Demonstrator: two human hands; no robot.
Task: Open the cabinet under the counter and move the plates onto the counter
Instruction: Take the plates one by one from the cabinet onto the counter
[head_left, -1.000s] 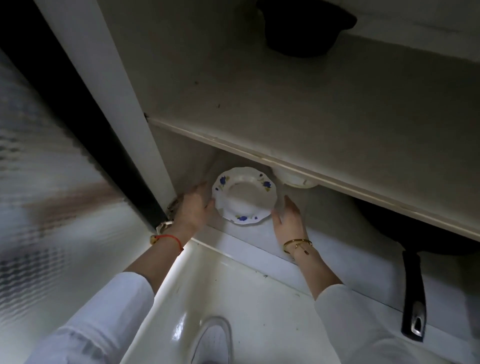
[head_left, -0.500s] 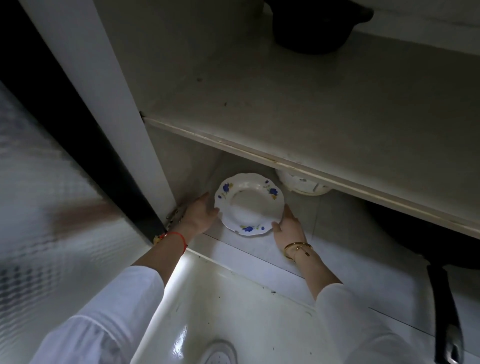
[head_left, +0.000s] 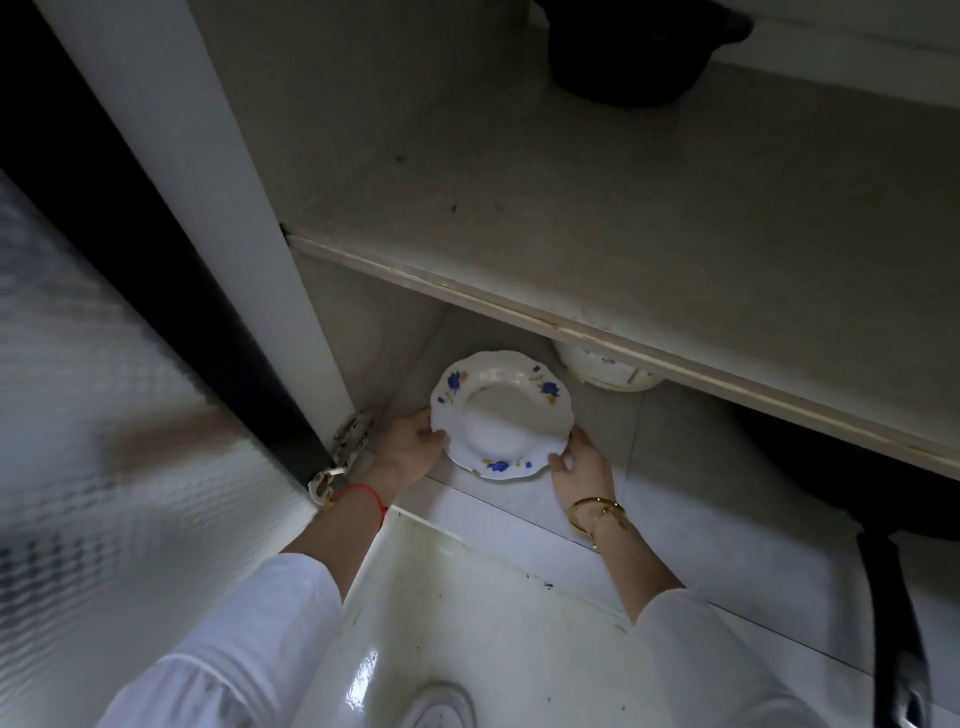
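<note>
— What do the hands hold?
— The left hand (head_left: 410, 448) and right hand (head_left: 581, 464) grasp opposite rims of the plate (head_left: 503, 414), low in the cabinet under the shelf (head_left: 649, 249).
— Its facing?
— Round, bowl up, tilted toward the camera.
— Hidden?
— A white dish (head_left: 605, 368) is half covered by the shelf edge; a dark pan handle (head_left: 896, 629) is cut off.

We note the shelf (head_left: 649, 249) overhangs the lower compartment, its front edge low over the plate (head_left: 503, 413). The open door (head_left: 93, 415) and its hinge (head_left: 349, 439) close off the left side. A white dish (head_left: 605, 370) sits just behind the plate; a dark pan handle (head_left: 893, 613) juts out at right. Between them the cabinet floor (head_left: 665, 457) appears clear, though dimly lit.
</note>
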